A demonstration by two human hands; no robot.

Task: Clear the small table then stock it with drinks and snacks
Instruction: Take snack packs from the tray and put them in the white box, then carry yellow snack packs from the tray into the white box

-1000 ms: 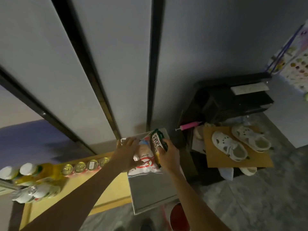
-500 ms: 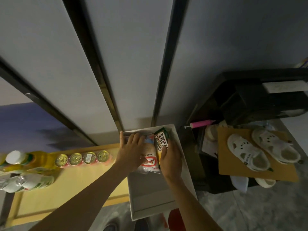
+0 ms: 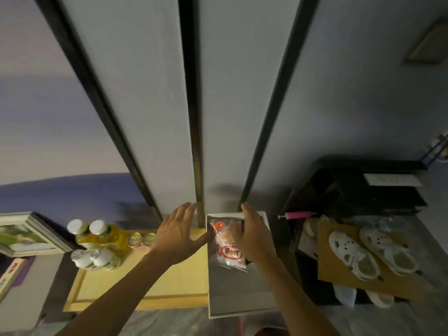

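While bottles (image 3: 97, 241) and cans (image 3: 141, 238) stand on the table (image 3: 169, 287), stocking seems half done: the snack bag (image 3: 226, 253) lies in the tray (image 3: 242, 311) alongside, the left hand (image 3: 178, 235) and right hand (image 3: 254, 236) spread, gripping nothing, the right over the bag.

1. the left hand (image 3: 178, 235) has come off the snack bag (image 3: 226, 251) and now hovers with fingers spread over the yellow table (image 3: 155, 282), left of centre frame.
2. the right hand (image 3: 252, 235) no longer grips the green packet; its fingers lie straight over the far end of the white box (image 3: 240, 299).
3. the snack bag now lies freed of the left hand in the box's far end.
4. the view has swung: a picture frame (image 3: 26, 235) now shows at lower left.
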